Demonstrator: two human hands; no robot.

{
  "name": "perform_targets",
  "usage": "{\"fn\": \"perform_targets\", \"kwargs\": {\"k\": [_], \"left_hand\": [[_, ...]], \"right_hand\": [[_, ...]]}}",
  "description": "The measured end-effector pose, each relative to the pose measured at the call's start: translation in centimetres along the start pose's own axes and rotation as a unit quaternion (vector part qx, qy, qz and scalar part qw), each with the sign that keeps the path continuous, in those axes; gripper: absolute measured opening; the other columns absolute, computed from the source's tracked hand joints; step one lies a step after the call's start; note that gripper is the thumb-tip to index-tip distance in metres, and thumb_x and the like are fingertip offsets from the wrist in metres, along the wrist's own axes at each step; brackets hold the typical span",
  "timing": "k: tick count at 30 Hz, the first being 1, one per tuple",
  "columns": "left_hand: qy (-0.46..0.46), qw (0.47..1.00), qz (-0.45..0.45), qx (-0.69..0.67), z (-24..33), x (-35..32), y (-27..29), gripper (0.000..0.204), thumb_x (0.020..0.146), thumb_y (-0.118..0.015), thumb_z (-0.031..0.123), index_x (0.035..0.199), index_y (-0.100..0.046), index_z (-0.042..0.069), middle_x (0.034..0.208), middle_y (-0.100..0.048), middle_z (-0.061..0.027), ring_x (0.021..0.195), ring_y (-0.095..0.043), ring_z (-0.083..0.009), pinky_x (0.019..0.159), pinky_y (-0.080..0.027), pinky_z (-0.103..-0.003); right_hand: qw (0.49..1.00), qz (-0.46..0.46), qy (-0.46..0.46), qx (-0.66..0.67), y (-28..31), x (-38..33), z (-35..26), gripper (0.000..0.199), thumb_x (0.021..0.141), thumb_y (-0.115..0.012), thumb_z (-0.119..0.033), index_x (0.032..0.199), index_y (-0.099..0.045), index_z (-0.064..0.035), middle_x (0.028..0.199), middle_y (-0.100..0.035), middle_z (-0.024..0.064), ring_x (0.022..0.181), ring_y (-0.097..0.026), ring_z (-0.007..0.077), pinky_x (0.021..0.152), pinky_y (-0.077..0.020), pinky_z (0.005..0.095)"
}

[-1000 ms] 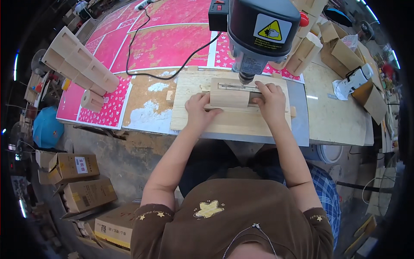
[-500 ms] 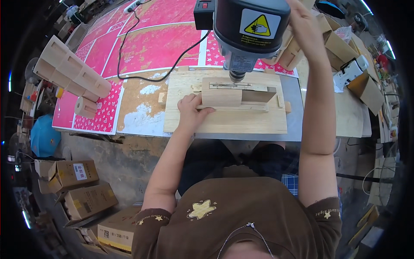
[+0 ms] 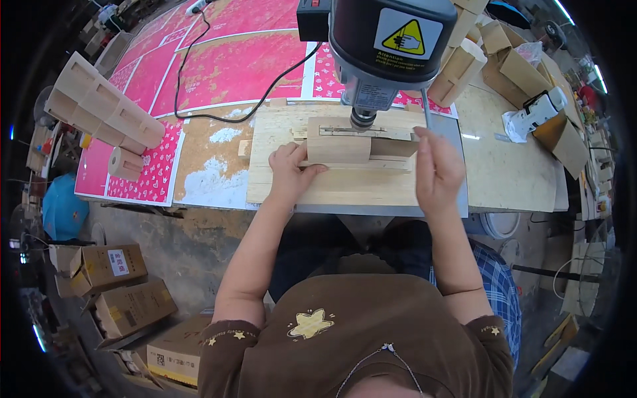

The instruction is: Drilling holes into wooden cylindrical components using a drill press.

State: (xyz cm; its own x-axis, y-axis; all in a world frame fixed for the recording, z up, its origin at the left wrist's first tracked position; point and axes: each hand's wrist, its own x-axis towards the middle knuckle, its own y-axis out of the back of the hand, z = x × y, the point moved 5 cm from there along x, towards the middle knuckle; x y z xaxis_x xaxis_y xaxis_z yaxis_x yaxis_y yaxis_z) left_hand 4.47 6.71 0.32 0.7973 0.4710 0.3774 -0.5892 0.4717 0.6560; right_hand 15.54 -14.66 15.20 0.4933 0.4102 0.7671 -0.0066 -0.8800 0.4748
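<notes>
Beneath the drill press (image 3: pixel 391 50) lies a pale wooden block (image 3: pixel 338 151) with a rounded front, set in a wooden jig on a flat board (image 3: pixel 345 186). My left hand (image 3: pixel 292 174) grips the block's left end, its thumb along the front edge. The drill chuck (image 3: pixel 363 119) is low over the slotted strip (image 3: pixel 345 131) at the block's back; the bit's tip cannot be made out. To the right of the jig, my right hand (image 3: pixel 439 166) is closed at the lower end of the press's grey feed lever (image 3: pixel 426 109). Its fingers partly hide the lever's end.
Stacked wooden pieces (image 3: pixel 99 99) lean at the left beside a short wooden cylinder (image 3: pixel 125 163). A black cable (image 3: pixel 225 119) crosses the pink sheeting. More wooden pieces (image 3: pixel 458 73) and open cartons (image 3: pixel 524 73) stand at the right. Sawdust (image 3: pixel 212 180) covers part of the table.
My right hand has come down and toward me from the upper right of the drill press, to beside the jig. My left hand keeps its hold on the wooden block.
</notes>
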Motion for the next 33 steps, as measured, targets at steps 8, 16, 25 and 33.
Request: {"fn": "perform_targets", "kwargs": {"k": [8, 16, 25, 33], "left_hand": [[-0.013, 0.999, 0.018, 0.025, 0.1, -0.2, 0.0, 0.047, 0.058, -0.079, 0.03, 0.1, -0.066, 0.016, 0.074, -0.052, 0.001, 0.08, -0.05, -0.0199, 0.079, -0.03, -0.038], [-0.04, 0.994, 0.053, 0.086, 2.6, -0.2, -1.4, 0.041, 0.06, -0.078, 0.03, 0.096, -0.065, 0.014, 0.075, -0.052, -0.0008, 0.081, -0.051, -0.0206, 0.08, -0.031, -0.039], [-0.007, 0.998, 0.022, 0.057, 3.5, 0.2, -2.8, 0.051, 0.062, -0.077, 0.033, 0.108, -0.063, 0.014, 0.077, -0.052, -0.0009, 0.084, -0.051, -0.0208, 0.085, -0.029, -0.041], [-0.022, 0.998, 0.028, 0.052, 3.5, 0.3, -2.8, 0.051, 0.062, -0.077, 0.034, 0.107, -0.063, 0.014, 0.076, -0.052, -0.001, 0.084, -0.05, -0.0212, 0.085, -0.029, -0.041]], "right_hand": [[0.998, 0.025, 0.052, 0.014, -1.9, -1.2, 1.9, 0.01, 0.08, -0.058, -0.002, 0.088, -0.064, -0.0037, 0.061, -0.051, 0.0062, 0.052, -0.048, 0.0225, 0.053, -0.0342, 0.0338], [0.997, 0.061, -0.049, -0.009, 1.4, 14.3, 0.4, 0.021, 0.088, -0.055, -0.016, 0.085, -0.059, 0.0045, 0.066, -0.053, 0.0068, 0.06, -0.047, 0.0114, 0.057, -0.0392, 0.0247], [1.0, -0.013, -0.003, 0.001, 2.8, 12.5, -0.8, 0.022, 0.089, -0.054, -0.017, 0.083, -0.059, 0.0031, 0.062, -0.049, 0.0048, 0.057, -0.044, 0.0098, 0.053, -0.0365, 0.0248], [0.993, 0.07, 0.014, 0.092, -0.3, -0.4, 0.5, 0.006, 0.08, -0.057, 0.0, 0.08, -0.063, 0.0001, 0.059, -0.053, 0.0059, 0.054, -0.05, 0.0223, 0.056, -0.0382, 0.0324]]}}
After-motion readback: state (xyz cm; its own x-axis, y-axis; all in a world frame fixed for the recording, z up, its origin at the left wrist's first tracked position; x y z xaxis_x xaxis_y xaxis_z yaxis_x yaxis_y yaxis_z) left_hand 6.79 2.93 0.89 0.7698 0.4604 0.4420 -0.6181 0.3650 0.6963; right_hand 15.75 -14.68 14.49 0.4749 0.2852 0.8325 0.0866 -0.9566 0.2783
